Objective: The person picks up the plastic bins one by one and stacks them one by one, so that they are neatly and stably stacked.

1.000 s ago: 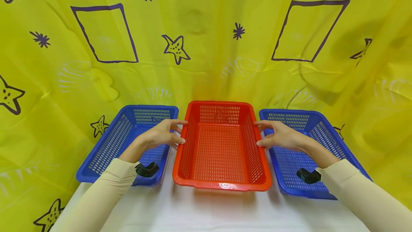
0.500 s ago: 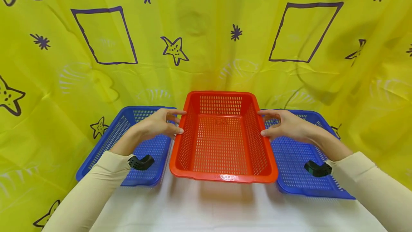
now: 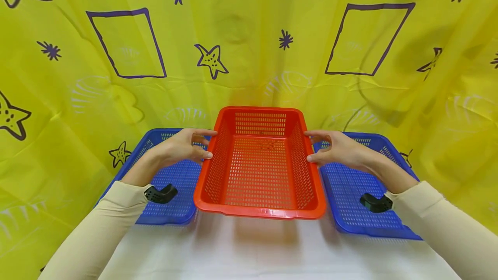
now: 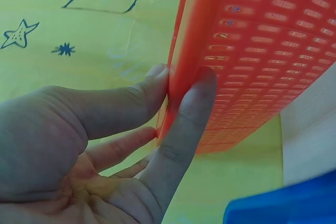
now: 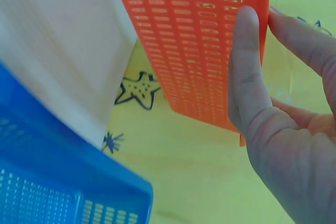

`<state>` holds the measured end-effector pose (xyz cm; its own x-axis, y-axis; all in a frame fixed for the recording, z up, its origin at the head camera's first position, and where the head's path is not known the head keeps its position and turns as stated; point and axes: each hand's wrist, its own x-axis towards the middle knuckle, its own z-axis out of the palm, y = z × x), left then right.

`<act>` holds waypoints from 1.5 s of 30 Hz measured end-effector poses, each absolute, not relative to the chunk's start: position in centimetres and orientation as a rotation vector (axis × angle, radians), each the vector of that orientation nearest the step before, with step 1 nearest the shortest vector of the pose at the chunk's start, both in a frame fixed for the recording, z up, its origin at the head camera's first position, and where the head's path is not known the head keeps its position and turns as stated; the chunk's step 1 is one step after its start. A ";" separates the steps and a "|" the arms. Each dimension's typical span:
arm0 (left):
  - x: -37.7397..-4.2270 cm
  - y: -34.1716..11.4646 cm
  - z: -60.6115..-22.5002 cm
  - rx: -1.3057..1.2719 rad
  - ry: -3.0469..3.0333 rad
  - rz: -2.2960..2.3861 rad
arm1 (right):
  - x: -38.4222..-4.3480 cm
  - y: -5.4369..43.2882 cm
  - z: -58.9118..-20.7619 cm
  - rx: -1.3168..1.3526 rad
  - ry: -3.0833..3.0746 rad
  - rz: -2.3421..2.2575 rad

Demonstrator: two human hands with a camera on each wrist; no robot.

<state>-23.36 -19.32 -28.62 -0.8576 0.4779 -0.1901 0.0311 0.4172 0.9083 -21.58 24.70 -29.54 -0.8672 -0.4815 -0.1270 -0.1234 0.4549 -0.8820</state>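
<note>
A red perforated plastic basket point(image 3: 260, 172) hangs above the white table, tilted so its inside faces me; nothing lies in it. My left hand point(image 3: 180, 147) pinches its left rim, with the thumb on the rim and fingers behind. In the left wrist view, thumb and fingers of that left hand point(image 4: 110, 145) press the rim from both sides. On the opposite rim my right hand point(image 3: 340, 151) pinches in the same manner. The right wrist view shows fingers of the right hand point(image 5: 294, 129) flat against the outer wall of the red basket point(image 5: 194, 35).
One blue perforated basket point(image 3: 171, 219) stands on the table at left, partly behind my left arm. Another blue basket point(image 3: 373, 231) stands at right, partly behind my right arm. The white tabletop point(image 3: 264, 254) runs toward me. A yellow patterned curtain point(image 3: 249, 55) closes off the back.
The red basket has risen off the table with both hands on its rims, tilting toward me. In the last half second it has shifted slightly left. The blue baskets stay put.
</note>
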 end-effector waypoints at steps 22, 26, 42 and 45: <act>-22.8 -29.2 -26.7 0.421 2.342 1.351 | -24.0 14.2 -30.1 -0.557 2.201 -1.556; -22.8 -31.3 -26.2 0.390 2.376 1.304 | -24.5 11.9 -30.3 -0.550 2.182 -1.580; -22.8 -40.1 -26.1 0.268 2.414 1.256 | -25.9 3.1 -30.6 -0.573 2.073 -1.665; -22.7 -41.3 -26.0 0.258 2.429 1.242 | -26.0 1.8 -30.6 -0.573 2.068 -1.664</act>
